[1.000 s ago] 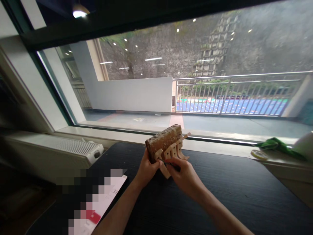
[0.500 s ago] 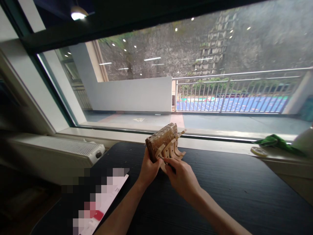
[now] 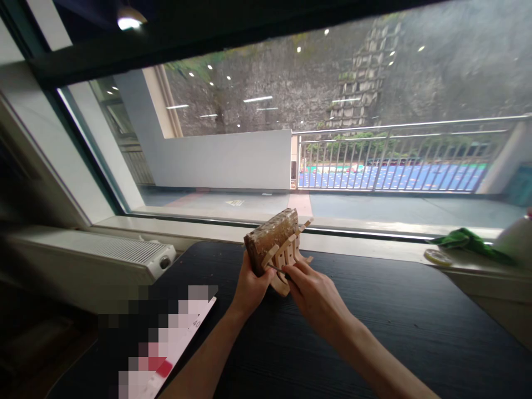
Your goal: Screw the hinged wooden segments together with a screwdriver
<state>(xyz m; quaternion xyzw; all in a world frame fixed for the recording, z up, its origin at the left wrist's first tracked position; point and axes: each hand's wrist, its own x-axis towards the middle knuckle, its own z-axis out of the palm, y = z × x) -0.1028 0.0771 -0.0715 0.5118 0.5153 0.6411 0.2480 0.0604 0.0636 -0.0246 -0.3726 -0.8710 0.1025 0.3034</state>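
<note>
My left hand (image 3: 249, 289) grips a brown wooden block (image 3: 270, 238) with several pale wooden hooks (image 3: 286, 256) fixed along its side, holding it tilted above the black table (image 3: 394, 327). My right hand (image 3: 313, 293) is closed in a pinch on a thin dark tool (image 3: 277, 269), whose tip touches the block near the first hook. Both forearms reach in from the bottom edge.
A white radiator (image 3: 103, 249) stands at the left below the window sill (image 3: 374, 244). A green cloth (image 3: 465, 239), a roll of tape (image 3: 436, 256) and a white object (image 3: 515, 235) lie on the sill at the right. A white card (image 3: 174, 343) rests at the table's left.
The block and both hands have shifted slightly left and up. The right hand's tool has moved along the block toward the hook nearest me.
</note>
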